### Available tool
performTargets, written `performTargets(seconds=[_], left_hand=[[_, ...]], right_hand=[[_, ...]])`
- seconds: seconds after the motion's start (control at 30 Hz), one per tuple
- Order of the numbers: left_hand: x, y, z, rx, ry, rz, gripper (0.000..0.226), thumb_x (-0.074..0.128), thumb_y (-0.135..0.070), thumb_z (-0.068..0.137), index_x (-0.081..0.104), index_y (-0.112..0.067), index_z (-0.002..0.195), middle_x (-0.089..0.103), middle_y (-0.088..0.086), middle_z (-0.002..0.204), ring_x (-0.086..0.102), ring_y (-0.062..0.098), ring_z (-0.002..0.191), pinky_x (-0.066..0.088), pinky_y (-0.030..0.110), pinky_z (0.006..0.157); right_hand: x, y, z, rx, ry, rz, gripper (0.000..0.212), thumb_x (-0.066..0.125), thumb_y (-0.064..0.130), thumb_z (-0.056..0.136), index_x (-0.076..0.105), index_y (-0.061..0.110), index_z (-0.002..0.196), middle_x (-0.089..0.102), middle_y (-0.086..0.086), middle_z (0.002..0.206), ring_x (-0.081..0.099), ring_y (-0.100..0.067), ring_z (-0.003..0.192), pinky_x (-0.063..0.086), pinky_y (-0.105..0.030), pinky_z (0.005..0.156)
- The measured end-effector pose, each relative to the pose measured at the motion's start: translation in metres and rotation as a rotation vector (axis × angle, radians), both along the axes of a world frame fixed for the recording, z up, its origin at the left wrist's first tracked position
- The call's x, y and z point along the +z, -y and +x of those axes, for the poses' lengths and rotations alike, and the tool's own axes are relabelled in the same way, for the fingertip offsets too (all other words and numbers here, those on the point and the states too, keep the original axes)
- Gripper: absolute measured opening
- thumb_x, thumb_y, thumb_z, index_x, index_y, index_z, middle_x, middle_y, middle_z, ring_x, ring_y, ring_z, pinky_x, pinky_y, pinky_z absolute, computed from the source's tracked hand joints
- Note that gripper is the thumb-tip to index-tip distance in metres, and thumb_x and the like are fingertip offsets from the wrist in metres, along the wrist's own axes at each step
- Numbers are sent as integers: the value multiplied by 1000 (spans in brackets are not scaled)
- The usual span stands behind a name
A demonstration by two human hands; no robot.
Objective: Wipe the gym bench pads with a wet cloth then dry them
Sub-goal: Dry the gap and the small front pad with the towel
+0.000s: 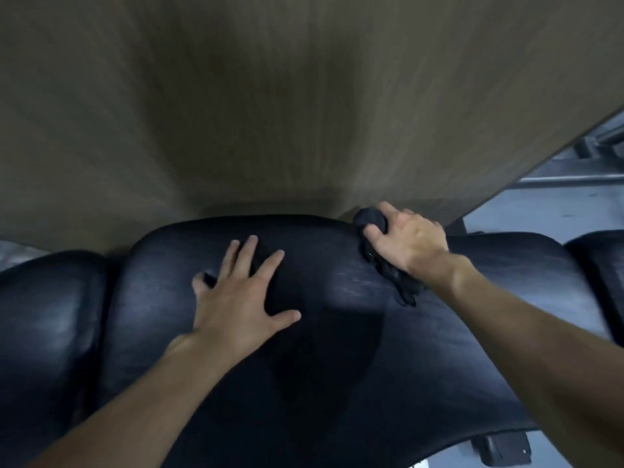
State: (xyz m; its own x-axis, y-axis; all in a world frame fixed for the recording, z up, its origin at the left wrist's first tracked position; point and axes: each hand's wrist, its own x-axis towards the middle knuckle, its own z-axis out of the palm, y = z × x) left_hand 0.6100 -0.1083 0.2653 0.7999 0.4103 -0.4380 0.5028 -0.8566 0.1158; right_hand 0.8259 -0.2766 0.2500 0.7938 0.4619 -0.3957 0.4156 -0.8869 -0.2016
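At the far left, the left pad [47, 315] bulges up dark and glossy, with a seam between it and the broad middle pad [337, 359]. The left grip [236, 298] lies flat on that middle pad, fingers straight and spread, clamped on nothing. It reads as a brace to steady the body, not as part of the wipe. Further right, faint pale streaks show on the vinyl just before the cloth [371, 220]. This is a dark, bunched rag sitting at the pad's far edge, close against the wooden panel [304, 96] behind. The right grip [408, 241] is closed around the cloth, fingers curled over the wad. A loose tail trails out from under the palm toward the wrist and lies on the pad. A wiping stroke along the far right part of the middle pad looks to be in hand. Whether it is the wet pass or the drying one cannot be told, since nothing shows if the rag is damp. The next move probably calls for drawing the cloth back across the pad under steady pressure, with the tail gathered in, then lifting the left grip off ground not yet covered. At the far right sits the right pad [601, 261].
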Motion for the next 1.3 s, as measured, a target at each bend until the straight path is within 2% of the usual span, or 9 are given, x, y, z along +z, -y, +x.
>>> performTargets(seconds=[0.13, 0.3, 0.57, 0.7, 0.83, 0.93, 1.0, 1.13, 1.3], left_hand=[[-2, -28, -33, -5, 76, 16, 93, 51, -79, 77, 11, -44, 153, -9, -4, 165, -11, 13, 151, 15, 47, 117], [-1, -61, -73, 85, 108, -3, 91, 52, -77, 79, 13, -42, 153, -6, -3, 165, -9, 13, 151, 12, 43, 120], [-1, -113, -148, 221, 93, 81, 91, 46, -81, 76, 20, -36, 151, 13, -4, 163, 2, 18, 151, 16, 52, 116], [-4, -124, -183, 292, 81, 85, 106, 44, -84, 74, 15, -22, 154, -2, 6, 165, -10, 22, 151, 7, 50, 120], [-7, -133, -201, 289, 130, 17, 121, 48, -83, 73, 1, -10, 156, -12, 6, 165, -17, 19, 150, -4, 38, 123], [-9, -141, -210, 243, 149, -43, 121, 51, -81, 74, -2, -10, 156, -15, 3, 165, -20, 16, 149, -6, 36, 122], [-9, -145, -214, 235, 184, -106, 115, 56, -73, 78, -1, -10, 157, -14, 2, 165, -19, 15, 150, -7, 34, 122], [-3, -152, -223, 303, 331, -273, 81, 55, -35, 93, 12, -8, 156, 2, 3, 166, -5, 12, 151, -4, 28, 121], [-8, -143, -236, 396, 441, -397, 64, 46, -9, 94, 25, -10, 154, 12, 0, 165, 1, 7, 150, -2, 22, 120]], right_hand=[[4, -48, -24, 19, -6, 55, 44, 37, 52, 91, 44, 37, 131, 56, -11, 114, 55, -36, 109, 39, -46, 94], [4, -102, -42, 89, -12, 67, 54, 38, 51, 91, 34, 41, 144, 53, -12, 129, 52, -36, 119, 39, -46, 97], [5, -225, -129, 415, -5, 160, 60, 44, 48, 89, 29, 44, 147, 49, -7, 132, 49, -33, 119, 35, -51, 98], [8, -269, -172, 638, 5, 160, 55, 52, 45, 82, 40, 42, 135, 42, 1, 144, 44, -31, 126, 34, -54, 98], [12, -305, -206, 753, 21, 69, 39, 53, 41, 76, 50, 40, 115, 56, 1, 126, 49, -29, 118, 30, -52, 94], [12, -308, -207, 726, 30, 11, 49, 54, 38, 80, 49, 43, 129, 57, 1, 130, 45, -25, 125, 27, -53, 103], [14, -303, -213, 726, 63, 9, 53, 56, 32, 83, 47, 41, 135, 55, 2, 132, 42, -24, 125, 25, -52, 105], [18, -278, -248, 762, 64, 192, 43, 59, 18, 78, 57, 33, 119, 59, 6, 121, 38, -23, 116, 34, -45, 92], [19, -257, -263, 938, 144, 63, 60, 58, 36, 81, 43, 38, 139, 49, 6, 136, 32, -24, 129, 34, -50, 99]])
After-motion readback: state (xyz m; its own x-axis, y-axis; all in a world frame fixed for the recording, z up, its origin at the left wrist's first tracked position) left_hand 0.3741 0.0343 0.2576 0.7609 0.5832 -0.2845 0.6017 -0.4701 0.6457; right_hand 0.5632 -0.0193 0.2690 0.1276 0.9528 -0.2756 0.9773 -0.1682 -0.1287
